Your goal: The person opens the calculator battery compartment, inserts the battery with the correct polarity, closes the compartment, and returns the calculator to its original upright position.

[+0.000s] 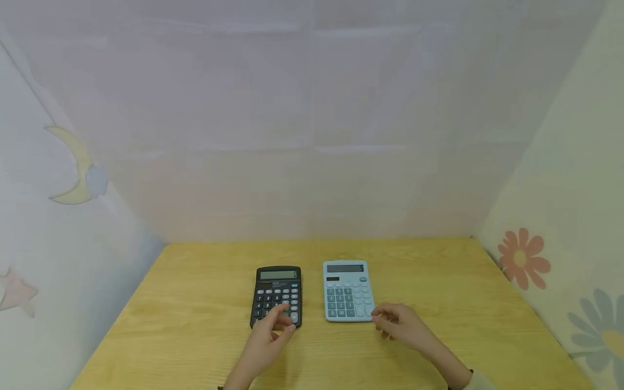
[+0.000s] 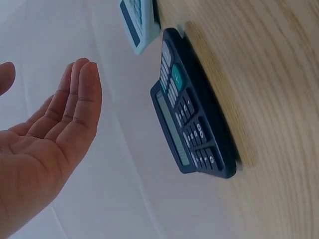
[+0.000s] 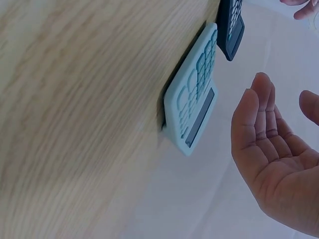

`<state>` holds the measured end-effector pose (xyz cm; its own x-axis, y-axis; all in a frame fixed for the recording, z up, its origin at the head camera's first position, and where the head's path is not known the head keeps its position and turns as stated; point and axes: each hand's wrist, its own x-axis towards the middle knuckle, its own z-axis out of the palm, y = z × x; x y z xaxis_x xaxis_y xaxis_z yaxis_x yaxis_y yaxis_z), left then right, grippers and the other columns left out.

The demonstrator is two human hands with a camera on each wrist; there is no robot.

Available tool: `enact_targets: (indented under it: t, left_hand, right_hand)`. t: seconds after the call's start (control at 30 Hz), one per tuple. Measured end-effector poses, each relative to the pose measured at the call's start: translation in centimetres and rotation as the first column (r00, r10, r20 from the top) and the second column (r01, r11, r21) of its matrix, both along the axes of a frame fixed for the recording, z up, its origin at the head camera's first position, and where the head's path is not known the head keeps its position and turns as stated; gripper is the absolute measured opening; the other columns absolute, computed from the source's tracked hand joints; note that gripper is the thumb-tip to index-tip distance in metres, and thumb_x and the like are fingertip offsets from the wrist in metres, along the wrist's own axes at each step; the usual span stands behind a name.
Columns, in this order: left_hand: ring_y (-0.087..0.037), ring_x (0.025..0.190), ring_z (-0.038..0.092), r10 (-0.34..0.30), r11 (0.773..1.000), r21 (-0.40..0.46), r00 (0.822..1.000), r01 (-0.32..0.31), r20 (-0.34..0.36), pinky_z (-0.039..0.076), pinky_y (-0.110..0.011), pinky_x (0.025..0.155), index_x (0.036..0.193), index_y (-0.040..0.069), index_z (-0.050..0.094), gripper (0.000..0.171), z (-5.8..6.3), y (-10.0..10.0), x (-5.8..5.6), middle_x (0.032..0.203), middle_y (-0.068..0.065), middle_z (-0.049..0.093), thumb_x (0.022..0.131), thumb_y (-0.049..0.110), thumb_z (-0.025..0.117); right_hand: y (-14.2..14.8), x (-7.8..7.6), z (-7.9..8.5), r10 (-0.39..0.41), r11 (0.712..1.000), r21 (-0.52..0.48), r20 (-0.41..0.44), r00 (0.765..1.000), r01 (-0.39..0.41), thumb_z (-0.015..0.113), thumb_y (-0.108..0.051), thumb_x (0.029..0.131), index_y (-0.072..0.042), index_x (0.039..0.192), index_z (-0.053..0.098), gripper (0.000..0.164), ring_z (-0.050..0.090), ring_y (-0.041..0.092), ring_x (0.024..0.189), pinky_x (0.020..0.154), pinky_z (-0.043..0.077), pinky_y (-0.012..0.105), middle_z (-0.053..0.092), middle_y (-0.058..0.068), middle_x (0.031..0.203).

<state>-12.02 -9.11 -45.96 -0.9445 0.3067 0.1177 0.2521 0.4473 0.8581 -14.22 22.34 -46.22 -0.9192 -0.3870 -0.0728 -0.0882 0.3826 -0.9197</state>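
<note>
Side by side on the wooden table lie a black calculator [image 1: 267, 298] on the left and a light blue calculator [image 1: 363, 295] on the right, both with their displays at the far end. My left hand [image 1: 265, 340] hovers over the near right corner of the black calculator, covering some of its keys in the head view. Near the lower right corner of the light blue calculator is my right hand [image 1: 402, 326]. Both wrist views show empty palms with relaxed, slightly bent fingers, raised off the calculators [image 2: 194, 109] [image 3: 192, 94].
The wooden table [image 1: 195, 303] reaches back to a pale cloth wall [image 1: 312, 135]. On the left side wall are a yellow moon [image 1: 73, 162] and a pink star [image 1: 17, 291]. Flower prints, one red flower [image 1: 520, 258] among them, mark the right side wall.
</note>
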Motion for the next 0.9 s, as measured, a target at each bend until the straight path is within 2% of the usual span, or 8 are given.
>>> enact_targets:
  t: [0.23,0.4,0.5,0.67,0.77,0.9]
  left_hand:
    - [-0.008,0.080,0.057,-0.060,0.997,0.049,0.995,0.056,0.083,0.047,-0.023,0.062,0.129,-0.002,0.040,0.045,-1.1,1.3,-0.1,0.099,-0.014,0.061,0.092,0.019,0.054]
    - [-0.009,0.080,0.057,-0.091,0.995,0.048,0.993,0.087,0.074,0.047,-0.024,0.062,0.131,-0.002,0.039,0.047,-1.5,2.0,-0.8,0.100,-0.015,0.061,0.092,0.021,0.054]
    - [-0.010,0.080,0.058,-0.075,0.997,0.025,0.997,0.074,0.035,0.047,-0.023,0.063,0.130,-0.004,0.040,0.048,-1.5,2.6,-1.2,0.101,-0.015,0.061,0.092,0.021,0.054]
    - [-0.014,0.077,0.059,-0.020,1.000,-0.020,0.999,0.019,-0.048,0.046,-0.022,0.060,0.126,-0.008,0.045,0.044,-1.9,3.6,-2.9,0.099,-0.017,0.061,0.091,0.016,0.055]
    - [-0.016,0.075,0.058,0.009,1.000,-0.019,0.999,-0.010,-0.040,0.046,-0.023,0.058,0.124,-0.010,0.046,0.043,-2.1,4.3,-3.7,0.100,-0.018,0.060,0.090,0.015,0.056]
    - [-0.016,0.074,0.057,0.053,0.998,-0.020,0.998,-0.052,0.020,0.045,-0.025,0.057,0.124,-0.009,0.047,0.043,-2.3,5.3,-4.8,0.101,-0.016,0.059,0.090,0.015,0.056]
  right_hand:
    - [0.8,0.0,-0.5,0.018,1.000,0.000,0.030,0.999,-0.018,0.055,-0.020,0.092,0.013,0.108,0.055,0.037,0.059,0.025,0.067,0.056,0.049,0.032,0.060,0.012,0.081]
    - [1.6,-0.4,-1.1,0.025,1.000,0.004,0.047,0.999,-0.025,0.055,-0.021,0.092,0.013,0.110,0.055,0.038,0.059,0.025,0.067,0.056,0.049,0.031,0.060,0.013,0.081]
    - [1.9,-0.8,-1.3,0.027,1.000,0.011,0.069,0.997,-0.028,0.054,-0.020,0.092,0.013,0.109,0.056,0.037,0.059,0.023,0.067,0.056,0.050,0.033,0.061,0.013,0.081]
    - [2.0,-2.3,-1.1,0.036,0.999,0.016,0.087,0.996,-0.037,0.051,-0.018,0.093,0.014,0.111,0.054,0.037,0.060,0.028,0.070,0.058,0.050,0.037,0.062,0.015,0.082]
    - [2.3,-3.0,-1.4,0.025,1.000,0.016,0.085,0.996,-0.026,0.051,-0.018,0.094,0.014,0.113,0.052,0.038,0.060,0.030,0.070,0.060,0.050,0.040,0.061,0.016,0.083]
    - [2.7,-3.6,-1.7,-0.003,1.000,0.009,0.111,0.994,0.002,0.051,-0.020,0.094,0.014,0.115,0.051,0.040,0.061,0.031,0.071,0.062,0.049,0.041,0.060,0.016,0.085]
